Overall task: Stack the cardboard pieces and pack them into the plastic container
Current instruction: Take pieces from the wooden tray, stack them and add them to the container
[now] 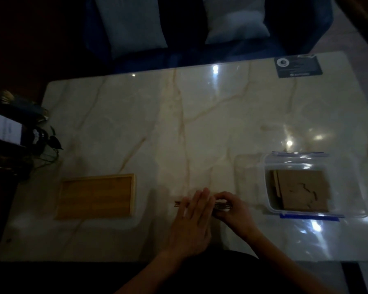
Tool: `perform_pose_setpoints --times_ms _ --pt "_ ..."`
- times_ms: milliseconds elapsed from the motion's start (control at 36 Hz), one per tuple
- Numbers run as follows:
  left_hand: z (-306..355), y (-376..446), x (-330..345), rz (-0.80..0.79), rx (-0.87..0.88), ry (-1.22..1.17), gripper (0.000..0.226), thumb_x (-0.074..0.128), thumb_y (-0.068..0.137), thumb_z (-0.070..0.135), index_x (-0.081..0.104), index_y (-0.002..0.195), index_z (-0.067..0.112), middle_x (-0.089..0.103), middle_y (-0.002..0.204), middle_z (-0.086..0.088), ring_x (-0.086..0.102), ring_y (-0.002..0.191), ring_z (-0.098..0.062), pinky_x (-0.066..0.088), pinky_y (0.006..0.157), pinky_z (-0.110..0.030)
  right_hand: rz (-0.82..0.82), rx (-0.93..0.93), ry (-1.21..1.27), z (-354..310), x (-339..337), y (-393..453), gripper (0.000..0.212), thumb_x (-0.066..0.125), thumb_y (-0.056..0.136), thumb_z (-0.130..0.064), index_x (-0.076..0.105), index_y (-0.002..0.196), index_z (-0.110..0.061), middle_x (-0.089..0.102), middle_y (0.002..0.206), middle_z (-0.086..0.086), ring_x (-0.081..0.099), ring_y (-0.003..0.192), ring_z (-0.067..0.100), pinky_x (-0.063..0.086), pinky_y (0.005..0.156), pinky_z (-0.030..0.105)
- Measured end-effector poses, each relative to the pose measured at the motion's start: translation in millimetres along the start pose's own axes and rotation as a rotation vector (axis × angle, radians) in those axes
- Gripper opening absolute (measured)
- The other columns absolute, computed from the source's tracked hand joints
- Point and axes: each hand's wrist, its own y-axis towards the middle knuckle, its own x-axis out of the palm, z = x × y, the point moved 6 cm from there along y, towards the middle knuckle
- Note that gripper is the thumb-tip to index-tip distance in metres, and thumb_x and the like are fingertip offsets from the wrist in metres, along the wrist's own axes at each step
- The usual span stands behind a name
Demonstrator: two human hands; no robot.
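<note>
**Cardboard pieces squared up between my hands**

Cardboard pieces sit in a thin stack on the marble table, near its front edge and between the wooden tray and the plastic container. My left hand lies flat over the stack, fingers straight and close together, pressing down rather than gripping; only the stack's left end pokes out past it. My right hand curls around the stack's right end, thumb and fingers closed on its edges. The light is dim, so I cannot count the pieces in the stack.

The container stands to my right, well apart from my hands, lid off, blue clips along its near and far rims. More brown cardboard already lies inside it, flat on the bottom. The tray sits to my left, and a dark card rests at the table's far right corner.
</note>
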Motion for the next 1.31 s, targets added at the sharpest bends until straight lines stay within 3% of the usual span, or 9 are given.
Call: perform_pose_setpoints --times_ms 111,306,444,583,833,1000,1083,1194,1306 --pt "2.3 3.8 1.3 -0.188 -0.055 0.112 0.092 0.066 0.066 0.035 0.030 0.147 0.010 0.021 0.156 -0.009 0.026 0.144 -0.024 0.017 0.110 -0.050 -0.021 0.021 -0.016 -0.5 0.4 0.5 0.038 0.086 0.063 -0.014 0.064 0.080 -0.039 0.071 0.089 -0.009 0.068 0.088 0.016 0.053 0.085 0.039" --pt "7.0 4.3 -14.1 -0.030 -0.068 -0.025 0.088 0.053 0.078 0.029 0.008 0.151 0.008 0.013 0.159 -0.013 0.007 0.148 -0.028 0.016 0.115 -0.049 -0.017 0.021 0.026 0.5 -0.8 -2.0 0.036 0.088 0.064 -0.017 0.065 0.080 -0.040 0.073 0.088 -0.005 0.069 0.086 0.013 0.055 0.083 0.041" --pt "2.1 4.1 8.4 -0.271 -0.057 0.075 0.075 0.049 0.072 0.026 0.037 0.144 0.009 0.028 0.153 -0.009 0.033 0.141 -0.026 0.010 0.114 -0.043 -0.021 0.020 0.006 -0.9 3.6 -2.2 0.043 0.086 0.062 -0.012 0.064 0.081 -0.043 0.072 0.087 -0.009 0.068 0.084 0.010 0.055 0.082 0.039" --pt "-6.2 4.9 11.8 -0.240 -0.118 0.005 0.090 0.049 0.075 0.033 0.009 0.152 0.009 0.007 0.161 -0.010 0.004 0.148 -0.025 0.000 0.117 -0.045 -0.027 0.067 0.035 3.4 3.2 0.5 0.034 0.086 0.065 -0.016 0.067 0.079 -0.039 0.073 0.087 -0.010 0.069 0.085 0.010 0.056 0.083 0.040" --pt "-86.8 -39.4 3.6 0.225 -0.851 -0.829 0.101 0.053 0.066 0.014 -0.001 0.150 0.027 -0.003 0.161 0.004 0.001 0.148 -0.009 0.004 0.116 -0.015 -0.022 0.053 0.020 3.9 1.9 0.5 0.034 0.082 0.065 -0.005 0.069 0.078 -0.033 0.072 0.084 -0.007 0.067 0.083 0.011 0.054 0.081 0.043" --pt "-110.0 -52.5 11.7 0.334 -1.099 -0.979 0.104 0.053 0.071 -0.018 0.003 0.151 0.026 0.002 0.156 0.014 0.004 0.144 0.000 0.008 0.110 -0.005 -0.031 0.049 0.055 3.0 1.6 0.9 0.035 0.085 0.064 -0.009 0.067 0.078 -0.036 0.073 0.084 -0.005 0.068 0.083 0.013 0.055 0.081 0.042" --pt "-91.7 -43.3 19.5 0.213 -1.054 -1.042 0.103 0.057 0.069 -0.012 0.006 0.151 0.026 0.003 0.154 0.018 0.007 0.140 0.005 0.010 0.101 0.004 -0.038 0.064 0.076 4.2 3.9 0.5 0.033 0.083 0.067 -0.006 0.068 0.079 -0.033 0.073 0.083 -0.004 0.068 0.082 0.015 0.055 0.080 0.044" --pt "-55.3 -28.3 35.6 -0.077 -0.795 -1.265 0.095 0.054 0.061 0.004 0.022 0.146 0.030 0.022 0.152 0.021 0.018 0.143 0.000 0.019 0.113 -0.016 -0.038 0.097 0.098 10.4 3.7 1.1 0.030 0.079 0.068 0.001 0.069 0.081 -0.023 0.072 0.081 0.000 0.068 0.079 0.020 0.054 0.080 0.050" --pt "-76.8 -33.1 32.3 -0.002 -0.873 -1.242 0.096 0.054 0.059 0.006 0.022 0.143 0.039 0.019 0.153 0.021 0.016 0.142 0.004 0.018 0.114 -0.022 -0.061 0.095 0.090 11.2 1.8 0.7 0.028 0.080 0.069 -0.001 0.070 0.084 -0.022 0.072 0.083 0.000 0.069 0.080 0.019 0.054 0.081 0.046"
